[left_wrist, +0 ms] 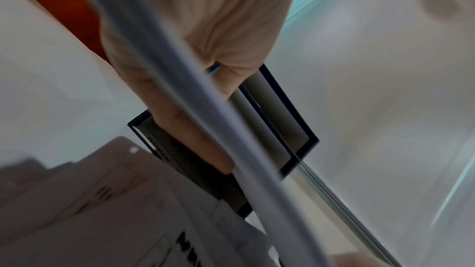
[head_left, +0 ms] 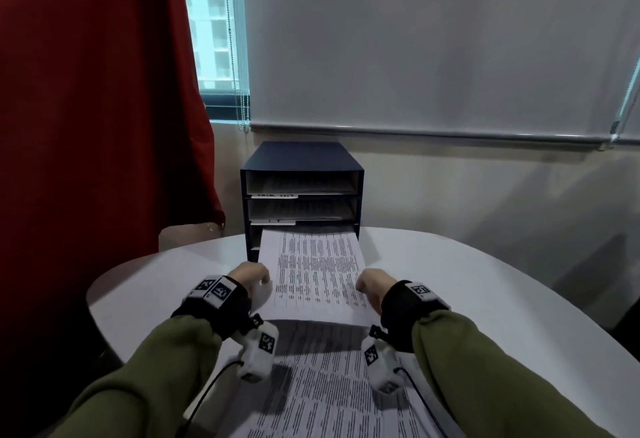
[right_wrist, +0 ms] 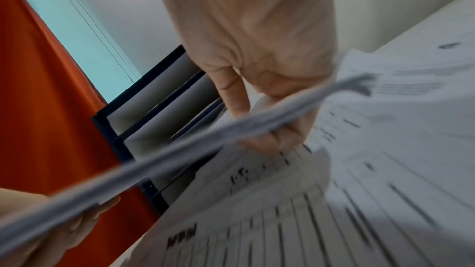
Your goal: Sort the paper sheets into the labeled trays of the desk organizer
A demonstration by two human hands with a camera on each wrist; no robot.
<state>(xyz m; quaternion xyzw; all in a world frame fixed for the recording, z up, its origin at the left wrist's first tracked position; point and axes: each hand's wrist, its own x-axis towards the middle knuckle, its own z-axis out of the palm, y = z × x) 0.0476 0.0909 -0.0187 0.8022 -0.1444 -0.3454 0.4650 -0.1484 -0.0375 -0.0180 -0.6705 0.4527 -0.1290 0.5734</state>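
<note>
A printed paper sheet (head_left: 317, 275) with columns of text is held level above the table, its far edge entering a lower slot of the dark blue desk organizer (head_left: 301, 157). My left hand (head_left: 254, 275) pinches the sheet's left edge, my right hand (head_left: 372, 285) its right edge. In the left wrist view the sheet (left_wrist: 195, 121) shows edge-on across my left hand (left_wrist: 195, 33). The right wrist view has the sheet (right_wrist: 180, 147) edge-on under my right hand (right_wrist: 257, 48). More printed sheets (head_left: 322, 385) lie on the table beneath. Upper trays carry white labels (head_left: 275, 195).
The round white table (head_left: 467, 282) holds the organizer at its far edge, against the wall. A red curtain (head_left: 97, 91) hangs at the left, a window blind (head_left: 433, 39) behind. Cables run from both wrist cameras.
</note>
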